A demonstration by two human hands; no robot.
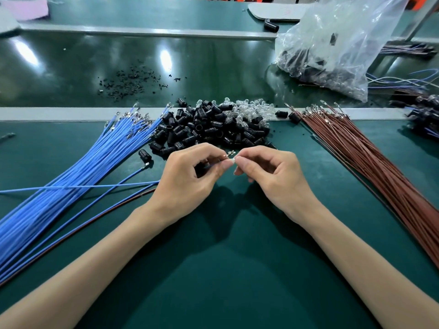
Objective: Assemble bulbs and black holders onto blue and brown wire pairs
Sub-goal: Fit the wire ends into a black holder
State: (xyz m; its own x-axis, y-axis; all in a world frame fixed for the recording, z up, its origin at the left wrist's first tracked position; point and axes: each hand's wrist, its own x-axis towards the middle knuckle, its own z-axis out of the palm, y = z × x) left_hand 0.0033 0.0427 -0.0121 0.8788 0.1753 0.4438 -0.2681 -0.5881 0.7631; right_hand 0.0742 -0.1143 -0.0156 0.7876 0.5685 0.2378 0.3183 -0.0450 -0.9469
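Pinching the blue-and-brown wire pair (133,184), terminals (230,153) pointing right, the left grip (190,172) meets the right grip (268,169), which pinches a clear bulb (231,160) just beside those terminals; loose black holders (209,129) lie just beyond on the counter (237,257).

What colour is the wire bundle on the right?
Reddish brown; the wire bundle shows in head view.

Left forearm (99,252) and right forearm (356,245) were uncovered from the lower frame edge up to the wrists, both slender. Left hand (187,178) and right hand (273,173) were bare as well, fingers long and slim. Visible thumbnails (238,160) were trimmed short, with a plain natural surface.
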